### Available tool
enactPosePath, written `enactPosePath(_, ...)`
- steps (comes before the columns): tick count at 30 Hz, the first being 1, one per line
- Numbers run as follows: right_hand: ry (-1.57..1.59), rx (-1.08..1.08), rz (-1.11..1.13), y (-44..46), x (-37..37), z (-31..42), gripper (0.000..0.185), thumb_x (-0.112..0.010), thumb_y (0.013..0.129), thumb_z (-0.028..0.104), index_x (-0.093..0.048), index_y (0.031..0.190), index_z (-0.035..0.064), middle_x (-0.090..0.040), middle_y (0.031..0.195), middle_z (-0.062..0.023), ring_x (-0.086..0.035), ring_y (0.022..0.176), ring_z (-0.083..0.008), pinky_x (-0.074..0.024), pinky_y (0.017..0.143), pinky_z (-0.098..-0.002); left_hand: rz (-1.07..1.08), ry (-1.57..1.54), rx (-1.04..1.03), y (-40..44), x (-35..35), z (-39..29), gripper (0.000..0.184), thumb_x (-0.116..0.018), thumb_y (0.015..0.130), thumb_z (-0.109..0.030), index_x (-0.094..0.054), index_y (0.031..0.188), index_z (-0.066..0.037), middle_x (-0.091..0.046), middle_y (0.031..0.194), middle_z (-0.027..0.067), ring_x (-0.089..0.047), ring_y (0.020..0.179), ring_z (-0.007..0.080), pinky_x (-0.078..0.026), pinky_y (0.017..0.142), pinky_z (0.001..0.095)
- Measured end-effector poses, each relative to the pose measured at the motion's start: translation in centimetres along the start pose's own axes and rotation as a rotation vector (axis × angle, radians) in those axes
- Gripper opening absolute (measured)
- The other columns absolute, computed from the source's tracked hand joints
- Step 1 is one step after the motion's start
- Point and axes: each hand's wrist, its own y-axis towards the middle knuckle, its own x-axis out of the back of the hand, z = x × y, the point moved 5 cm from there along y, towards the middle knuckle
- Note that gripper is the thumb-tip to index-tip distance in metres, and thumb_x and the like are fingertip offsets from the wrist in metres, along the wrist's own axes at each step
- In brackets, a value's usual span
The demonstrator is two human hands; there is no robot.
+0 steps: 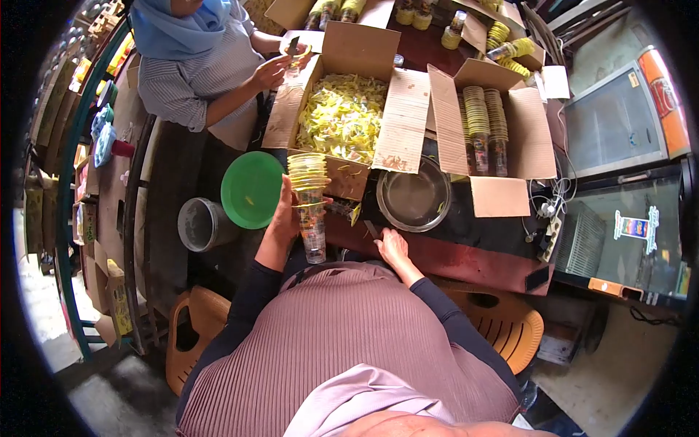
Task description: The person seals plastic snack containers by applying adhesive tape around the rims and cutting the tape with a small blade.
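My left hand (282, 221) is wrapped round a tall stack of clear printed plastic cups (312, 207) with yellow rims, held nearly upright above my lap. Low at the table's front edge, my right hand (395, 248) is closed on a small knife (373, 230), its dark flat blade pointing away from me. Beyond the cups stands an open cardboard box (357, 42) heaped with yellow plastic strips (344, 116). A metal bowl (413, 195) sits just past my right hand. A yellow scrap (355, 214) lies between my hands.
A co-worker (196, 69) at the far left holds a cup and a dark blade. A green basin (251, 191) and a grey bucket (200, 224) are at left. Another box (526, 120) on the right holds stacked cups (486, 120). Cables (555, 197) lie beside it.
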Motion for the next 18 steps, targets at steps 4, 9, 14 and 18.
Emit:
enactPosePath(4,-0.039,-0.024,-0.009,0.3,-0.9,-0.6,0.034,-0.073,0.074,0.028,-0.060,0.091,0.0010,-0.065,0.085,-0.0229,-0.065,0.083,-0.0402,-0.0520,0.070,-0.0482,0.049,0.033,-0.031,-0.2,0.5,0.5,0.081,-0.033,0.088,-0.071,-0.042,0.136,-0.007,-0.060,0.120,0.0146,-0.067,0.091,0.0231,-0.057,0.066,0.0322)
enactPosePath(9,-0.042,-0.079,-0.002,0.9,-2.0,-1.0,0.030,-0.072,0.074,0.025,-0.061,0.088,0.0008,-0.066,0.083,-0.0227,-0.065,0.082,-0.0406,-0.0523,0.071,-0.0482,0.106,0.040,-0.163,-0.6,-0.6,-1.1,0.083,-0.048,0.092,-0.057,-0.008,0.150,-0.014,-0.054,0.122,0.0113,-0.065,0.092,0.0217,-0.056,0.074,0.0350)
enactPosePath(14,0.038,-0.168,-0.034,1.3,-3.3,-1.9,0.020,-0.071,0.074,0.021,-0.062,0.081,0.0043,-0.066,0.080,-0.0201,-0.065,0.080,-0.0399,-0.0506,0.069,-0.0482,0.128,0.243,-0.268,0.4,1.1,-1.6,0.084,-0.052,0.091,-0.054,-0.012,0.151,-0.011,-0.042,0.139,0.0102,-0.047,0.121,0.0195,-0.042,0.100,0.0347)
enactPosePath(18,0.214,-0.086,-0.032,0.6,-1.3,-0.4,0.018,-0.070,0.074,0.018,-0.059,0.078,0.0037,-0.065,0.078,-0.0184,-0.063,0.078,-0.0403,-0.0495,0.067,-0.0475,0.132,0.284,-0.276,1.5,0.7,-2.7,0.079,-0.050,0.095,-0.049,-0.012,0.151,-0.008,-0.038,0.143,0.0094,-0.044,0.123,0.0174,-0.036,0.103,0.0317)
